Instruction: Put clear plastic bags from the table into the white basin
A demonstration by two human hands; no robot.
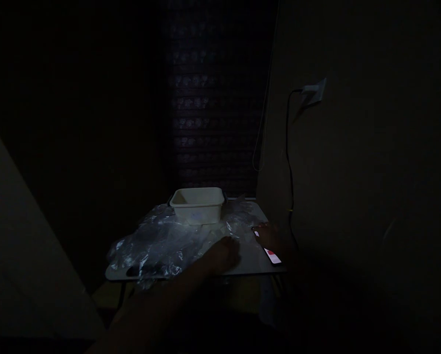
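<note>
The scene is very dark. My left hand (222,254) rests over the front middle of a small white table (248,253), its fingers curled inward; whatever may be inside them is hidden. On the right side of the table, my right hand (270,237) is closed over the upper right edge of a smartphone (273,256) with a lit screen. Crumpled clear plastic sheeting (157,243) spreads over the left and back of the tabletop. Behind my hands stands a white plastic tub (198,213) with dark side handles, in contact with the sheeting.
A dark patterned blind (193,123) hangs behind the table, with a looped cord (257,164) at its right. On the right wall, a plug sits in a socket (318,92), its black cable (288,147) running down beside the table. A pale panel (28,236) slants at left.
</note>
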